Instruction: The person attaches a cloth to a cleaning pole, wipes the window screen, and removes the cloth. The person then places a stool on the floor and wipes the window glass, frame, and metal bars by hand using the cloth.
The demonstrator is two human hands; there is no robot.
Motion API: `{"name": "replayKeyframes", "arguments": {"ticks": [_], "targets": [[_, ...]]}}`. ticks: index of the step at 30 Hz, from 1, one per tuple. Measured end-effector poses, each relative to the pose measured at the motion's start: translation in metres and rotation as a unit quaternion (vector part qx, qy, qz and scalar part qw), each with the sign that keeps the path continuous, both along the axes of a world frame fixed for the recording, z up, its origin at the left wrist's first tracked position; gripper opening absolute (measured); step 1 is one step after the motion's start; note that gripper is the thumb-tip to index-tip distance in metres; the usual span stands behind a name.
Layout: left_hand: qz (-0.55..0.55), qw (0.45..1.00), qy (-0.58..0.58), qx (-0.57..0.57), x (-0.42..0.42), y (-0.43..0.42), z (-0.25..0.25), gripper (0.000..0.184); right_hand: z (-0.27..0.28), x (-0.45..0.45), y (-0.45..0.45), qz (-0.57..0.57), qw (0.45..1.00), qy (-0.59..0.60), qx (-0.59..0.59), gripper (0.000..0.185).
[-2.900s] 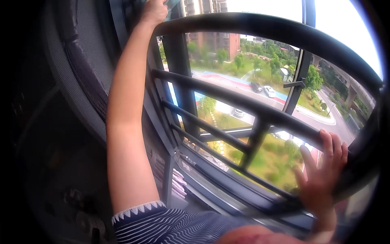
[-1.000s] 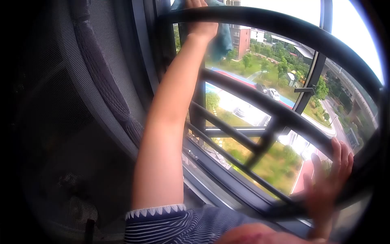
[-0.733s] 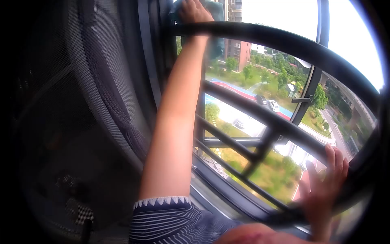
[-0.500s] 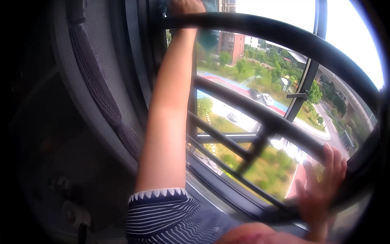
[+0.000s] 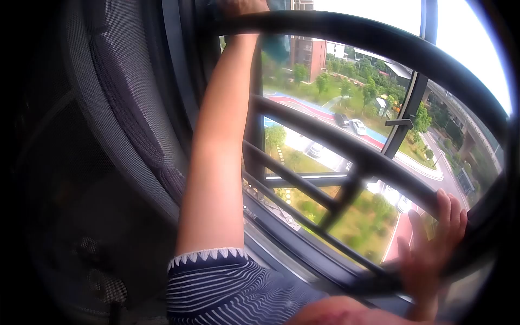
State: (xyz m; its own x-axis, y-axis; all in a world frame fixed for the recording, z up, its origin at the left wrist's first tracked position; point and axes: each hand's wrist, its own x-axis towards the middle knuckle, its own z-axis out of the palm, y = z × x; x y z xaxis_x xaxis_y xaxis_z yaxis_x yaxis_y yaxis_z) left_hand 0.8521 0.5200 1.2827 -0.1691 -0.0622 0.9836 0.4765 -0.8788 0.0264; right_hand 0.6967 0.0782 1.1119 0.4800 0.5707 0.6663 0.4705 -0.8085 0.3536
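My left hand (image 5: 246,6) is at the top edge, partly cut off, on a teal cloth (image 5: 277,47) against the window glass behind the top rail. Its arm reaches up from a striped sleeve, passing in front of the dark railing (image 5: 309,119). At the lower right, my right hand (image 5: 430,249) has its fingers spread, with the fingertips at the end of a railing bar and nothing held in it.
A curved thick top rail (image 5: 346,28) crosses the view. The window frame has a handle (image 5: 399,123). A mesh screen (image 5: 135,59) and gathered dark fabric (image 5: 127,119) are at left. Trees, a road and parked cars show outside, below.
My left hand and the teal cloth moved right from the left frame onto the glass, then shifted up and slightly left. My right hand stays by the railing.
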Motion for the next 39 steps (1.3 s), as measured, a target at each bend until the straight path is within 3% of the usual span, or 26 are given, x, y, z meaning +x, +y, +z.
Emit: {"name": "replayKeyframes", "arguments": {"ticks": [5,9,11,14,21,27,32,39], "targets": [[0.077,0.996,0.039,0.0,0.0,0.008,-0.015,0.054,-0.003,0.0,0.002,0.01,1.0,-0.011,0.008,0.03],[0.069,0.997,0.018,-0.011,-0.003,-0.004,-0.001,0.054,-0.001,0.0,0.003,0.004,1.0,-0.01,0.008,0.033],[0.058,0.998,0.001,-0.025,-0.002,-0.009,0.005,0.052,-0.002,0.001,0.005,0.014,0.999,-0.024,0.026,0.023],[0.025,0.999,-0.006,-0.034,0.001,-0.005,0.004,0.05,-0.002,0.001,0.006,0.013,0.999,-0.023,0.033,0.028],[0.085,0.996,0.022,-0.005,-0.006,-0.004,-0.004,0.051,0.0,0.001,0.006,0.01,0.999,-0.026,0.028,0.027],[0.036,0.998,-0.03,-0.039,-0.001,-0.01,0.014,0.047,0.005,-0.002,0.005,0.0,1.0,-0.023,0.02,0.027],[0.034,0.999,0.037,-0.016,-0.002,0.003,-0.018,0.056,-0.003,0.002,0.002,0.0,1.0,-0.022,0.017,0.028],[0.014,1.0,0.009,-0.02,0.006,0.002,0.003,0.059,-0.002,-0.001,0.004,0.002,1.0,-0.017,0.016,0.025]]}}
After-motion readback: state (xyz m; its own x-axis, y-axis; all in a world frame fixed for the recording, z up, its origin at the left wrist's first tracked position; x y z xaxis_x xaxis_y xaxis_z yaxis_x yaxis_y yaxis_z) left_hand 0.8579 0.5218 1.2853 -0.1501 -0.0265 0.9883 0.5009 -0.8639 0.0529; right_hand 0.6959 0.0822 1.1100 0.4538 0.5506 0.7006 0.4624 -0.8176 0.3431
